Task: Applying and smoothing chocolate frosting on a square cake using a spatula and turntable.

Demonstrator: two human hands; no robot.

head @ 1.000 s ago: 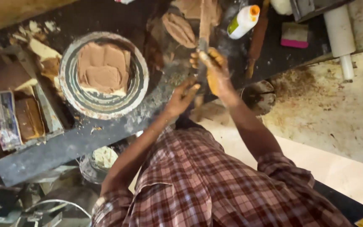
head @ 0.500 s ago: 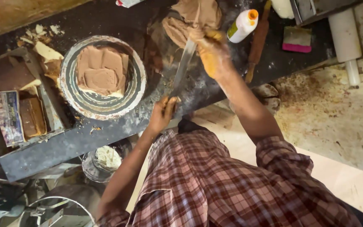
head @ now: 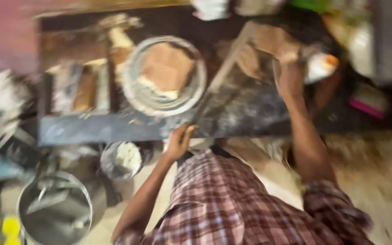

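The picture is blurred by motion. My left hand (head: 178, 143) is closed on the lower end of a long thin pale strip (head: 218, 77), at the front edge of the dark worktable (head: 250, 113). The strip runs diagonally up across the table. My right hand (head: 289, 77) reaches to the far side and rests on a brown slab (head: 266, 41); its fingers are too blurred to read. A round metal plate (head: 134, 97) left of the strip holds flat brown pieces (head: 166, 68).
A white bottle with an orange cap (head: 320, 66) lies right of my right hand, with a pink block (head: 364, 106) farther right. Below the table stand a small bowl of white stuff (head: 121, 159) and a big metal pot (head: 55, 208). Clutter fills the table's left end.
My left hand has slid down to the table's front edge, still on the strip's end. My right hand has stayed at the brown slab. The view has swung and blurred.
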